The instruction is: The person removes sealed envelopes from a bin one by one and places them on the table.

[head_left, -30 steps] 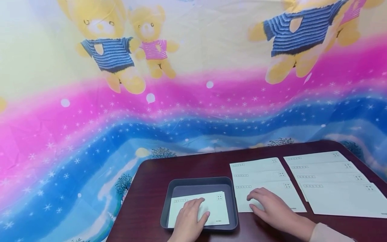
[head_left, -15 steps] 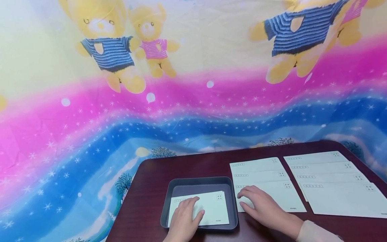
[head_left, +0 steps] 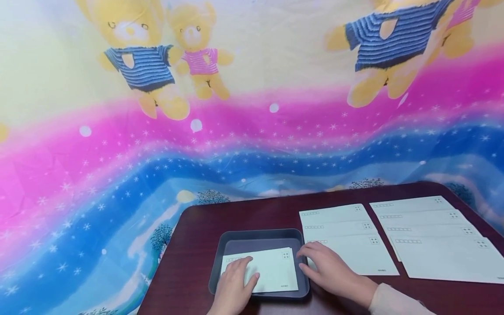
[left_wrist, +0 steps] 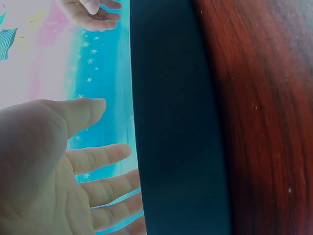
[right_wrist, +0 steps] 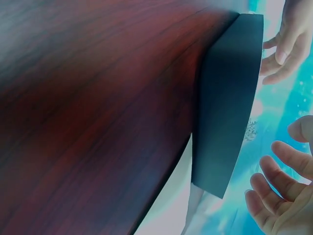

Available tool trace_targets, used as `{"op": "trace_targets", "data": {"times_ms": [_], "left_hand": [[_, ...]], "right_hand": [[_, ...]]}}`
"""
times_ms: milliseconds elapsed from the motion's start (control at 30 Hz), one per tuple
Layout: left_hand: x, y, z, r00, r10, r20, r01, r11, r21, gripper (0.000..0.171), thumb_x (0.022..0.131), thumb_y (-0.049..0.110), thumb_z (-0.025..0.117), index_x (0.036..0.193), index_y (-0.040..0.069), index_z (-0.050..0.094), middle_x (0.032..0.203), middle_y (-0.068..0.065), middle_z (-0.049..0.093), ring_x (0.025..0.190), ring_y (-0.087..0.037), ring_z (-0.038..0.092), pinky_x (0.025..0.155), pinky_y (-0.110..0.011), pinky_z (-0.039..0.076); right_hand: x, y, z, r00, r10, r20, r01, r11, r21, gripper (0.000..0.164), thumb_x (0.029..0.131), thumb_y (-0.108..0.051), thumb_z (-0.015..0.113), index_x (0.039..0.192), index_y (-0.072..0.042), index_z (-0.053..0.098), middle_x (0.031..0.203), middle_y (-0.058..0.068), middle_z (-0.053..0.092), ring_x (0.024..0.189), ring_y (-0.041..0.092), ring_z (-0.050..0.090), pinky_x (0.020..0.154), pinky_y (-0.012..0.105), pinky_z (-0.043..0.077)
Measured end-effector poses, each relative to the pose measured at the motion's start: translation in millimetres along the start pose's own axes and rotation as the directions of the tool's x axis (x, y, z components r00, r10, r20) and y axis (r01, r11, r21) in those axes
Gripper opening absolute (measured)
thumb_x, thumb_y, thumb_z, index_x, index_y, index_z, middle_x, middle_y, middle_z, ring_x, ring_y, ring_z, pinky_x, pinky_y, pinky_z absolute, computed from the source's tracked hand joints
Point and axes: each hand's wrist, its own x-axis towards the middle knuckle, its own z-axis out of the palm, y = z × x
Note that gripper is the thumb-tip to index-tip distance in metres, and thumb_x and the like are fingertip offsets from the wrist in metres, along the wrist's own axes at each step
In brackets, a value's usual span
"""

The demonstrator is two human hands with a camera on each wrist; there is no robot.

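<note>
A dark grey tray (head_left: 260, 245) holds white envelopes (head_left: 275, 273), with the edge of another showing behind the top one. My left hand (head_left: 233, 284) hovers over the left part of the top envelope, fingers spread and relaxed. In the left wrist view that hand (left_wrist: 63, 166) shows nothing in its palm, beside the tray's dark side wall (left_wrist: 178, 122). My right hand (head_left: 334, 269) has its fingertips right at the tray's right rim, loosely bent. Seen from the right wrist, its fingers (right_wrist: 281, 178) are apart and hold nothing, near the tray wall (right_wrist: 227, 98).
Right of the tray, three overlapping envelopes (head_left: 354, 253) lie fanned on the dark red table (head_left: 189, 258). Further right is a second fanned column of several envelopes (head_left: 453, 262). A curtain (head_left: 252, 118) printed with bears hangs behind the table.
My right hand has moved left, from over the middle envelopes to the tray's right rim. My left hand has shifted slightly left over the tray. The envelopes lie as before.
</note>
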Motion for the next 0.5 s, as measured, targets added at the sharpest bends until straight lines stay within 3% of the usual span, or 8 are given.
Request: {"op": "trace_targets", "data": {"times_ms": [500], "left_hand": [[1.4, -8.5, -3.9, 0.999, -0.030, -0.015, 0.030, 1.000, -0.002, 0.042, 0.086, 0.039, 0.060, 0.119, 0.012, 0.062, 0.117, -0.007, 0.063, 0.111, -0.026, 0.056, 0.084, -0.047, 0.047]], "right_hand": [[17, -15, 19, 0.997, -0.052, 0.056, 0.052, 0.999, 0.011, 0.019, 0.086, -0.026, 0.062, 0.102, -0.016, 0.068, 0.105, -0.008, 0.062, 0.100, 0.013, 0.055, 0.085, 0.038, 0.048]]}}
